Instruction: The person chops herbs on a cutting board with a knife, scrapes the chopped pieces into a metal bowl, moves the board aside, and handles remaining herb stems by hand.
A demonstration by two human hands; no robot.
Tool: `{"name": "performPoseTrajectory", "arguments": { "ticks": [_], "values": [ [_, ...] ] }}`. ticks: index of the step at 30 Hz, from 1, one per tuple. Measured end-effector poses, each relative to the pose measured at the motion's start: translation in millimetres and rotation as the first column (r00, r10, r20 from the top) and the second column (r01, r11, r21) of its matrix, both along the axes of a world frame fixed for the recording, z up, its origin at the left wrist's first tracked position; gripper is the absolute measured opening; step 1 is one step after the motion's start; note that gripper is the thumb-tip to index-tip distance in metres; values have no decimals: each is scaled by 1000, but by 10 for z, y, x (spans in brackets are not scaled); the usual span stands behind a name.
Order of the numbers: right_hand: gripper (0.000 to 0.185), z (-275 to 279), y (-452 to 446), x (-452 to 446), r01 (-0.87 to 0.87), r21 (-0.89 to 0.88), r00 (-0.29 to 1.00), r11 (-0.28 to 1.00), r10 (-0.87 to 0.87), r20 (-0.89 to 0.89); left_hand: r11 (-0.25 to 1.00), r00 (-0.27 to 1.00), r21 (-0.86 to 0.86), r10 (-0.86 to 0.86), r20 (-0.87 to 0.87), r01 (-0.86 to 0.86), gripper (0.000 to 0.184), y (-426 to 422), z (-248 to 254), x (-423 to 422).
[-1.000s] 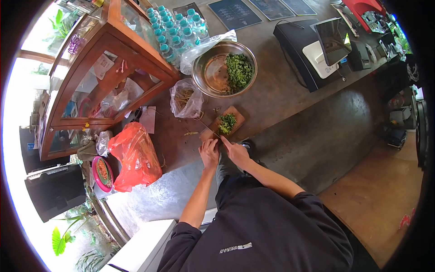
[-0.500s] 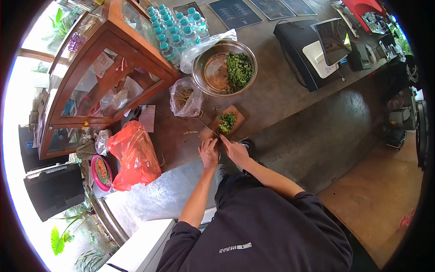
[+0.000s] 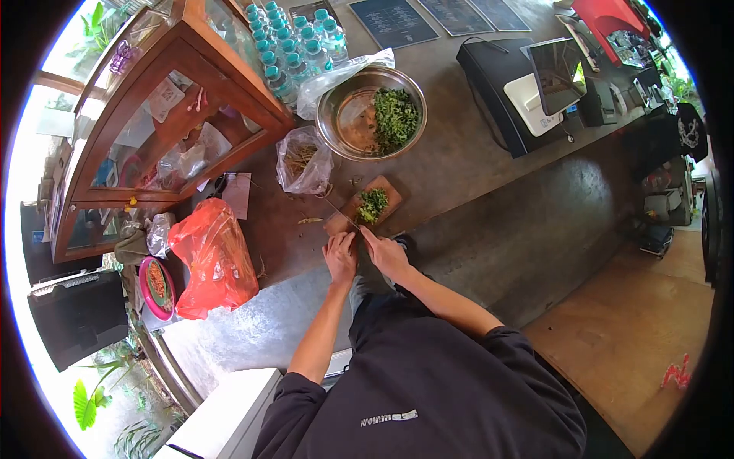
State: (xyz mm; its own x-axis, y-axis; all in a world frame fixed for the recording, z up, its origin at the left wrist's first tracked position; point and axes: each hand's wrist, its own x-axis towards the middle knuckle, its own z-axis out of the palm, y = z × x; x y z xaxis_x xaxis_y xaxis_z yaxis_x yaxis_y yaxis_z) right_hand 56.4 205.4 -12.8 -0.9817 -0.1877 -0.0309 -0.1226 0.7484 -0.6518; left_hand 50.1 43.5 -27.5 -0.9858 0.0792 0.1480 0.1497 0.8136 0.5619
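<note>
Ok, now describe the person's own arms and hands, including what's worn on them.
The left hand and right hand show no gloves, and the wrists no watch. The forearms are uncovered; dark sleeves belong to a top with pale lettering.

left hand (image 3: 339, 258): fingers bent, pointing far, just beside the right hand (image 3: 387, 255)
left forearm (image 3: 323, 325): reaching far and slightly right
right hand: closed in a grip, index finger stretched far-left
right forearm (image 3: 451, 297): slanting left and far
</note>
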Motion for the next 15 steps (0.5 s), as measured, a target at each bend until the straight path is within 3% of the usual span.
{"name": "performPoseTrajectory", "arguments": {
  "ticks": [4,10,15],
  "values": [
    [48,6,53,111,-32,2,998,999,32,51,1000,1000,2,21,-13,-21,31,7,15,-31],
    [46,7,-8,-23,-13,-9,1000,1000,13,-28,999,999,-9,32,-17,-32,30,32,75,27],
    [48,181,39,19,-16,-35,998,999,18,65,999,999,9,37,2,-37,30,18,38,3]
  ]
}}
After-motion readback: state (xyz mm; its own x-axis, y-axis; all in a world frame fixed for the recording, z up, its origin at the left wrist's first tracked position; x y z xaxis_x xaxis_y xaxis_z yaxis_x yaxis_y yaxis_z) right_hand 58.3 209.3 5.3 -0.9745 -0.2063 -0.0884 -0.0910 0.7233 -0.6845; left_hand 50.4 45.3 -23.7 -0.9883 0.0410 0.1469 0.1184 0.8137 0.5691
